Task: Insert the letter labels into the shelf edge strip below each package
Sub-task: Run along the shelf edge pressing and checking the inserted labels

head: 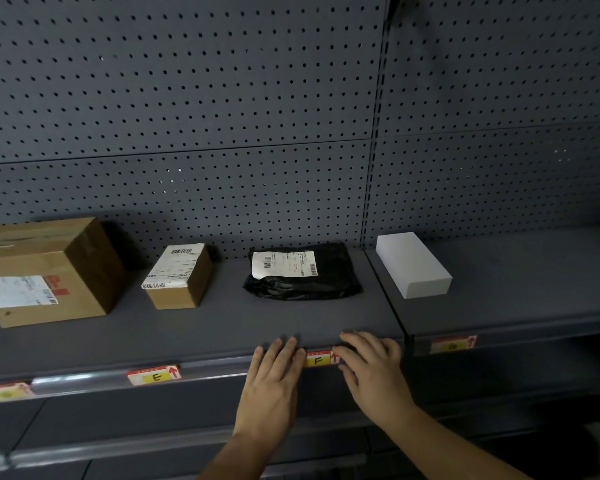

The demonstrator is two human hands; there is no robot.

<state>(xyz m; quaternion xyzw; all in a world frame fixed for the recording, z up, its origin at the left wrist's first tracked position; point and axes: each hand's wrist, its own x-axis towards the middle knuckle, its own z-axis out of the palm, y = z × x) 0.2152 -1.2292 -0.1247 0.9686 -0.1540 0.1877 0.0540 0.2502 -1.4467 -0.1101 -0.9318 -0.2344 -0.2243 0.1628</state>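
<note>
A yellow and red label marked F (319, 359) sits in the shelf edge strip (84, 378) below the black plastic package (303, 282). My left hand (272, 386) presses flat on the strip at the label's left end. My right hand (371, 368) rests with fingers spread at its right end. A label marked E (155, 375) is in the strip below the small cardboard box (179, 277). Another label (452, 344) sits under the white box (413, 265), and one more label (4, 391) under the large cardboard box (45, 271).
The grey shelf (222, 327) has a perforated back panel (187, 116). A vertical upright (373, 168) divides two shelf bays. A lower shelf edge (118, 448) runs beneath my forearms.
</note>
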